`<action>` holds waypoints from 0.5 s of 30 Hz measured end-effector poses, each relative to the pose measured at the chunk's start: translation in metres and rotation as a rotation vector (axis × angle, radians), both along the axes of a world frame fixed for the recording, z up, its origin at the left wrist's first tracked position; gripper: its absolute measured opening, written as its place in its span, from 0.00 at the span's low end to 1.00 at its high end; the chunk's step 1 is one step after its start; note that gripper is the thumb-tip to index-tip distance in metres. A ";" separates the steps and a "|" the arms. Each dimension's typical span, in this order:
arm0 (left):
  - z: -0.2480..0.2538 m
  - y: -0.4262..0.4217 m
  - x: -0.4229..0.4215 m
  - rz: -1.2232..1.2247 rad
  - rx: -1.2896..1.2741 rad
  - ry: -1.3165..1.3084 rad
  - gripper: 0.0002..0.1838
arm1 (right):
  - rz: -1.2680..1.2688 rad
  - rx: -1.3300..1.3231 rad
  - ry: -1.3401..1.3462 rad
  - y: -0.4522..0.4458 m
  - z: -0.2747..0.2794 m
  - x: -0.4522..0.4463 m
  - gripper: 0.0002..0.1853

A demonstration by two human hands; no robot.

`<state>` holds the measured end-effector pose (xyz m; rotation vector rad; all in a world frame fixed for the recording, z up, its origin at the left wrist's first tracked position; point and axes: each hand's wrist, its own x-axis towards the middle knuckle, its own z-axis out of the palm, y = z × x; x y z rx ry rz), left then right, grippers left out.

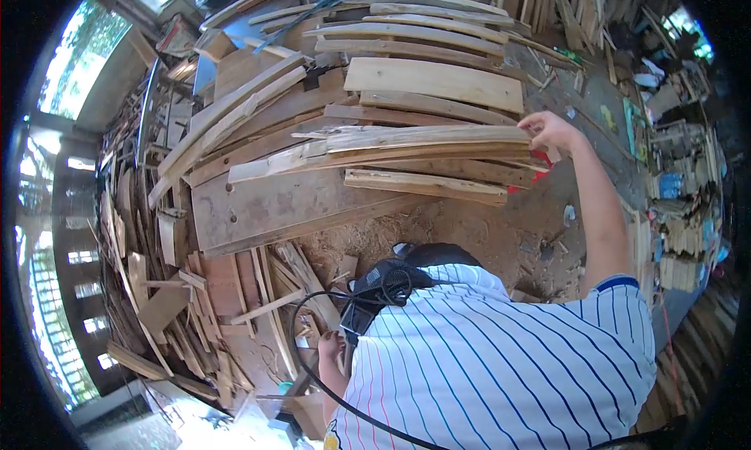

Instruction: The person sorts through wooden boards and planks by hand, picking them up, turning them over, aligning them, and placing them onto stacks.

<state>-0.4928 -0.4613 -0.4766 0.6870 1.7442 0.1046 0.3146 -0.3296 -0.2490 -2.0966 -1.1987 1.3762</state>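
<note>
My right hand (547,133) reaches out to the right end of a long, pale, rough-edged plank (430,138), its fingers curled round that end. This plank lies on top of other strips, including a shorter pale strip (422,185) on the near side. A wider, smooth pale board (434,84) is just beyond. Under the left part of the stack is a broad brown board (270,207) with dark holes. My left hand (331,345) hangs low beside my waist, near a black device with a cable; its fingers are too small and partly hidden to read.
Loose offcuts (164,309) are heaped at the left. Sawdust covers the ground (501,246) before me. Stacked wood pieces (680,270) line the right side, and more long strips lie at the far side. A black cable (301,317) loops by my left arm.
</note>
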 end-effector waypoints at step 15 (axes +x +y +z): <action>-0.013 0.025 0.030 -0.219 0.106 0.156 0.14 | 0.446 0.179 -0.503 0.028 0.030 -0.105 0.39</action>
